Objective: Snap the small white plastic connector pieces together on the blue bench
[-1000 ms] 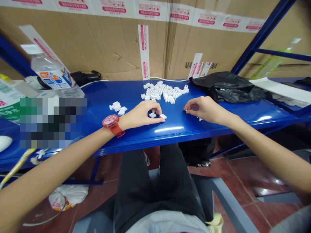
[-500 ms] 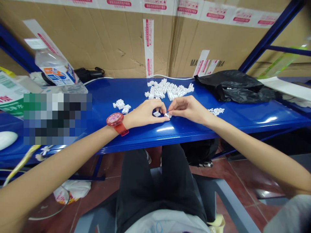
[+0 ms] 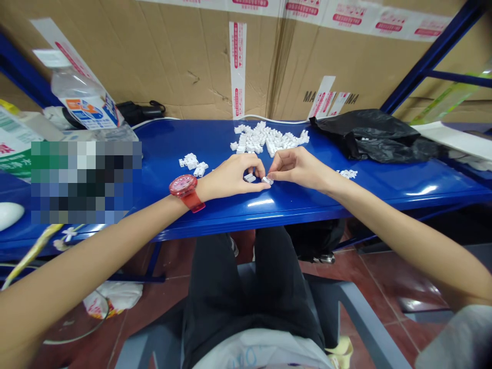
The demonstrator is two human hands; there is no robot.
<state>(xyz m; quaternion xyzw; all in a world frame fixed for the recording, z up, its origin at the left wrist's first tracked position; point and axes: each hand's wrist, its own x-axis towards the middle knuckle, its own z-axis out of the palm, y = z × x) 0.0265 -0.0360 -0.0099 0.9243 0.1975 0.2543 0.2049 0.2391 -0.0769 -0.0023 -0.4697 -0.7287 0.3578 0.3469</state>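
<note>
Over the blue tabletop, my left hand (image 3: pixel 239 175), with a red watch (image 3: pixel 183 185) on its wrist, is closed in a pinch on a small white plastic piece (image 3: pixel 266 180). The thumb and fingertips of my right hand (image 3: pixel 299 166) meet the same piece from the other side, closed on it. Inside the loop of my left thumb and fingers another white piece (image 3: pixel 250 178) shows; whether it lies on the table or against the palm I cannot tell. Just beyond both hands spreads a large pile of white plastic pieces (image 3: pixel 265 138).
A smaller cluster of white pieces (image 3: pixel 191 162) lies left of my hands, and flat white bits (image 3: pixel 348 174) lie right. A black plastic bag (image 3: pixel 372 133) sits at the back right. Bottles (image 3: pixel 86 97) stand on the left. A cardboard box (image 3: pixel 192 66) closes off the back.
The view has shifted slightly. Both hands keep nearly the same pose around the small white piece, with my right fingertips a touch further back from it.
</note>
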